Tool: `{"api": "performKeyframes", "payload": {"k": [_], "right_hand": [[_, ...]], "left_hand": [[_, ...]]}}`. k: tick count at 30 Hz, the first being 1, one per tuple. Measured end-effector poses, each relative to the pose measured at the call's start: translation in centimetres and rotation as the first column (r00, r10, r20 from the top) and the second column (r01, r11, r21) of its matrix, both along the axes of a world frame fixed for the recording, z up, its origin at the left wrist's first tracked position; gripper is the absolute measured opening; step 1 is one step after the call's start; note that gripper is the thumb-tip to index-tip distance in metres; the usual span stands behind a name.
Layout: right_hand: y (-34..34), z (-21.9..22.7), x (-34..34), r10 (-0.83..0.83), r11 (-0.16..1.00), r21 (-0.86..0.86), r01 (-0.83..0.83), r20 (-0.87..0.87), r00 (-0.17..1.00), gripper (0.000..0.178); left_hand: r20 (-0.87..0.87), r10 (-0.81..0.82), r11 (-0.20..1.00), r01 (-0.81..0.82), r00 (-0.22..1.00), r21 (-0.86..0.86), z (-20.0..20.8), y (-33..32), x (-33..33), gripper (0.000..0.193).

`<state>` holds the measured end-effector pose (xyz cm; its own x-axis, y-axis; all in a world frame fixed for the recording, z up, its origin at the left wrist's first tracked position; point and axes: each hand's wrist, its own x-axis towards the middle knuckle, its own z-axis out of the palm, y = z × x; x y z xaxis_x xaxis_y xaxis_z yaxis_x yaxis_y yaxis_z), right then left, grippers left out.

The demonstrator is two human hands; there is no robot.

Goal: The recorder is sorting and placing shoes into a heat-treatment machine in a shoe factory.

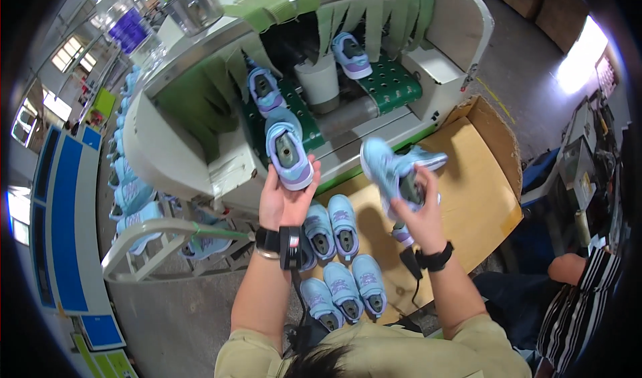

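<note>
My left hand (285,201), palm up, cups the heel of a light blue sneaker (286,148) with a lilac heel and a dark insert inside. That sneaker is at the front edge of the machine's green perforated belt (394,87). My right hand (422,217) grips another light blue sneaker (381,167), smeared by motion, above the cardboard. Just beyond my right fingers is one more light blue shoe (428,157); whether it is held too, I cannot tell. Two further sneakers, a left one (264,90) and a right one (351,55), sit on the belts near the hanging strips.
Several light blue sneakers (342,284) stand in rows on the cardboard (468,177) before me. A metal rail (154,227) and a rack of shoes (134,191) are at left. A bottle (127,27) and metal pot (194,7) top the machine. A person's striped sleeve (578,311) is at right.
</note>
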<state>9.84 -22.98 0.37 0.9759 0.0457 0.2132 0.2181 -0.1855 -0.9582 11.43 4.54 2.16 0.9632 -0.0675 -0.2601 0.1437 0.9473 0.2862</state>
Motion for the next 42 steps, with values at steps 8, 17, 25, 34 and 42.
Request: {"api": "performKeyframes", "payload": {"k": [8,17,25,34,42], "right_hand": [[0.2,4.5,17.0,-0.061,0.955,-0.244,0.171,0.402,0.914,0.064],[-4.7,-1.1,16.6,-0.176,0.981,-0.05,0.189,0.191,0.966,0.036],[-14.7,-14.6,-3.4,-0.056,0.827,-0.562,0.008,-0.069,0.996,0.031],[-6.4,-15.1,-4.2,0.031,0.94,-0.329,-0.09,-0.181,0.983,0.013],[-8.4,-10.9,12.9,-0.026,0.438,-0.872,0.217,0.229,0.973,0.078]], "left_hand": [[-0.027,0.038,0.986,-0.042,0.999,-0.16,0.1,0.3,2.0,0.046],[-0.034,0.039,0.973,-0.046,0.999,-0.227,1.0,1.3,1.4,0.064],[-0.093,-0.009,0.973,-0.013,0.996,-0.231,0.7,-0.3,-2.0,0.061],[-0.306,-0.327,0.945,0.316,0.894,-0.085,-6.3,-7.9,-7.4,0.041],[-0.339,-0.359,0.93,0.364,0.869,-0.053,-5.7,-7.5,-12.1,0.042]]}}
